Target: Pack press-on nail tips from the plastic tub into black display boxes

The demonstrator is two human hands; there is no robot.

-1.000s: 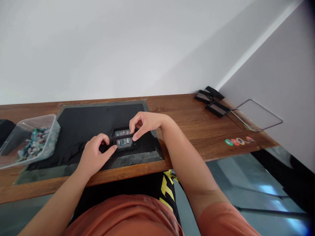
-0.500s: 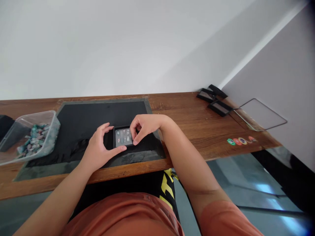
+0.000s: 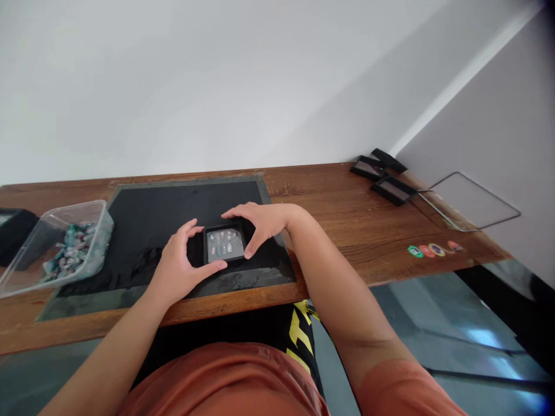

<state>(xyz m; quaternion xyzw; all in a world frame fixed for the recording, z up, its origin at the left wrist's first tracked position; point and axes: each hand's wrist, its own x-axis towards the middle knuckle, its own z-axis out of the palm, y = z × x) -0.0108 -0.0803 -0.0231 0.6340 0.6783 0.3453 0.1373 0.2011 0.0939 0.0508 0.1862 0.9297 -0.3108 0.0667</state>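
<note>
A small black-framed box (image 3: 225, 243) lies on the dark mat, with several small shiny pieces in rows on its grey inside. My left hand (image 3: 178, 263) is at its left side, thumb along the near edge and fingertips by the far left corner, the hand curved open. On the other side, my right hand (image 3: 259, 224) has its thumb at the box's near right corner, while its fingers reach out past the far edge, spread apart from the thumb. Nothing shows between the fingers of my right hand.
A clear plastic tub (image 3: 104, 242) of teal and pink pieces stands at the left, beside a black box (image 3: 13, 234). Several black frames (image 3: 394, 189) and a thin metal frame (image 3: 488, 196) lie at the right. Round stickers (image 3: 426, 250) sit near the table's front edge.
My right hand has opened from a pinch over the box's right side, uncovering that side. My left hand stays beside the box. The whole view has shifted slightly.
</note>
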